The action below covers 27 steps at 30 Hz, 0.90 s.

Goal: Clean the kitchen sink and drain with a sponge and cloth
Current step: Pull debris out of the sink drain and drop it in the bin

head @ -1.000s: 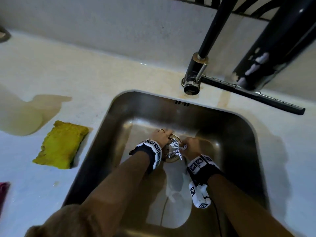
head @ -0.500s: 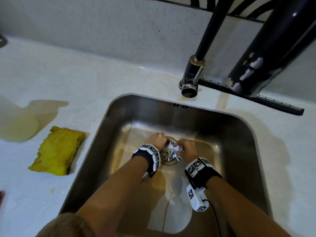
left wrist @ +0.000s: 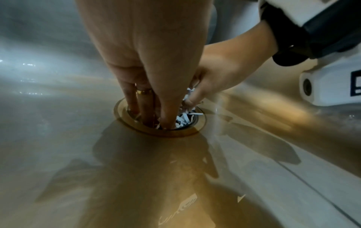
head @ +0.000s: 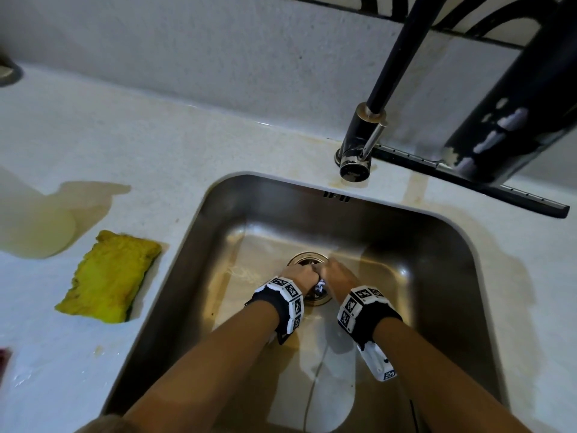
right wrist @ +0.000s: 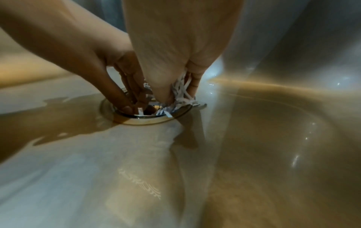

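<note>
Both hands are down in the steel sink (head: 193,232), meeting over the round drain (head: 307,257) in the middle of its floor. The left hand (head: 299,275) reaches its fingers (left wrist: 145,108) straight down into the drain opening, a gold ring (left wrist: 144,92) on one of them; they touch the white paper shreds (left wrist: 184,119) lying in the drain cup, but whether they have hold of any cannot be told. The right hand (head: 338,276) comes in from the other side with its fingers curled, pinching a bunch of the same shreds (right wrist: 181,94) just above the drain rim. In the head view the two hands touch knuckle to knuckle, and a small tuft of shreds shows between them. Each wrist wears a black band with white marker blocks.

On the white desk (head: 156,145) left of the sink lies a yellow sponge (head: 109,278), flat and well apart from the hands. Beyond it a brownish puddle (head: 46,220) spreads over the desk. A black tap (head: 362,145) stands behind the sink's back edge. No cloth can be made out with certainty.
</note>
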Each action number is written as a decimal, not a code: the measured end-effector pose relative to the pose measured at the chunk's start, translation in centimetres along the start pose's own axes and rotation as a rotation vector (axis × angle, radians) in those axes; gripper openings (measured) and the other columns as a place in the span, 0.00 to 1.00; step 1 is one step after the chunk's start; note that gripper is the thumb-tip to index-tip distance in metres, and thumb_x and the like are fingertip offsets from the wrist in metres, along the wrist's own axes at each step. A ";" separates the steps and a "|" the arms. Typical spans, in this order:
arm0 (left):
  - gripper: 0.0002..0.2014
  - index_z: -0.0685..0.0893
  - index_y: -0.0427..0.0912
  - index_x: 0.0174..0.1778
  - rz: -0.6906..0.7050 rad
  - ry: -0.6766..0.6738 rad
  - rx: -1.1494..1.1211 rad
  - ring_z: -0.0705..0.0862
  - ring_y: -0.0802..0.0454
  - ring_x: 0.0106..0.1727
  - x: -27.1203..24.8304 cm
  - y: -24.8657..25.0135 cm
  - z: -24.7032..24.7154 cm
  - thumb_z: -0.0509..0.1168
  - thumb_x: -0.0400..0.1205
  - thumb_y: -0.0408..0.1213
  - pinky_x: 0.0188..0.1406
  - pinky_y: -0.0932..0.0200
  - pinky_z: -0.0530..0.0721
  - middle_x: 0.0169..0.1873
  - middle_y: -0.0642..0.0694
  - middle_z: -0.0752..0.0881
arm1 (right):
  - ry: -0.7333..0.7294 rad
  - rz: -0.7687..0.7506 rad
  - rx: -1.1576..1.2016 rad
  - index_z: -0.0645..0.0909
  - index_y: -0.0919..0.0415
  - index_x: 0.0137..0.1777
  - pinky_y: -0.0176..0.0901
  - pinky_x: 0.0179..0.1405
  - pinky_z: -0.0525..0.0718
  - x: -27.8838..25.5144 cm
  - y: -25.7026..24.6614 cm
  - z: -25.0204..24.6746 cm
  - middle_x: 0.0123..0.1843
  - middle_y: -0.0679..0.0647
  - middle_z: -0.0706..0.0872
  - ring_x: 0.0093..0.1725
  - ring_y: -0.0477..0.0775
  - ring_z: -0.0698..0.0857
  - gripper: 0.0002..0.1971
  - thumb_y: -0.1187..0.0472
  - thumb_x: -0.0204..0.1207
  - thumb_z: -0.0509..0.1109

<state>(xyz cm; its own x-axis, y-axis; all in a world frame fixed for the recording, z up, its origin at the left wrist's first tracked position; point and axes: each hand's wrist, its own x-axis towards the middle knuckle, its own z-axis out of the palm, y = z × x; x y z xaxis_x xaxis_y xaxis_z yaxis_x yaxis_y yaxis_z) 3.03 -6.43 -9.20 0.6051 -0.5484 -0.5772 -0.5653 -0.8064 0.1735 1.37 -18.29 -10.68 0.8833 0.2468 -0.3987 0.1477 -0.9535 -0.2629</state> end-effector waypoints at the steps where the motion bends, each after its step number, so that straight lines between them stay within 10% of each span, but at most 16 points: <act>1: 0.17 0.76 0.31 0.70 0.001 0.004 -0.008 0.79 0.36 0.67 -0.1 -0.1 0.0 0.57 0.86 0.31 0.65 0.46 0.78 0.67 0.35 0.79 | -0.001 0.009 -0.024 0.81 0.62 0.63 0.48 0.60 0.82 0.0 0.2 0.1 0.57 0.62 0.82 0.56 0.61 0.84 0.12 0.65 0.82 0.62; 10: 0.11 0.85 0.36 0.57 0.002 0.048 -0.179 0.82 0.39 0.61 -0.7 -1.6 -0.3 0.64 0.81 0.30 0.58 0.51 0.79 0.59 0.37 0.83 | -0.063 -0.042 -0.252 0.88 0.64 0.47 0.42 0.51 0.84 -0.3 1.2 0.1 0.46 0.57 0.89 0.51 0.55 0.83 0.08 0.61 0.70 0.76; 14: 0.07 0.87 0.40 0.50 0.019 0.098 -0.192 0.84 0.43 0.58 -0.3 -2.2 0.1 0.66 0.79 0.30 0.59 0.53 0.80 0.54 0.42 0.86 | -0.117 -0.048 -0.166 0.82 0.60 0.63 0.47 0.61 0.77 -0.3 1.5 0.7 0.61 0.57 0.83 0.61 0.57 0.77 0.17 0.53 0.77 0.68; 21: 0.15 0.83 0.45 0.65 0.004 0.120 -0.072 0.80 0.43 0.65 0.6 -1.9 1.0 0.63 0.83 0.37 0.68 0.51 0.77 0.63 0.43 0.83 | -0.121 0.093 0.014 0.82 0.70 0.59 0.49 0.61 0.82 0.5 0.3 0.0 0.59 0.65 0.84 0.58 0.62 0.84 0.12 0.69 0.78 0.65; 27: 0.10 0.86 0.46 0.55 -0.117 0.157 -0.127 0.81 0.46 0.62 1.1 -0.7 1.8 0.61 0.82 0.36 0.69 0.52 0.67 0.56 0.46 0.86 | -0.051 0.175 0.025 0.77 0.71 0.63 0.47 0.60 0.77 0.2 -0.5 0.2 0.63 0.65 0.81 0.63 0.63 0.81 0.14 0.69 0.82 0.57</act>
<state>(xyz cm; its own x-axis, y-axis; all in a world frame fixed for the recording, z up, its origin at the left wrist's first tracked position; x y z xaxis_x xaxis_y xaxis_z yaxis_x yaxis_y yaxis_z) 3.14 -6.05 -11.36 0.7479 -0.4690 -0.4697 -0.4170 -0.8825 0.2173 1.38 -17.77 -10.77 0.8707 0.0860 -0.4842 -0.0182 -0.9783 -0.2066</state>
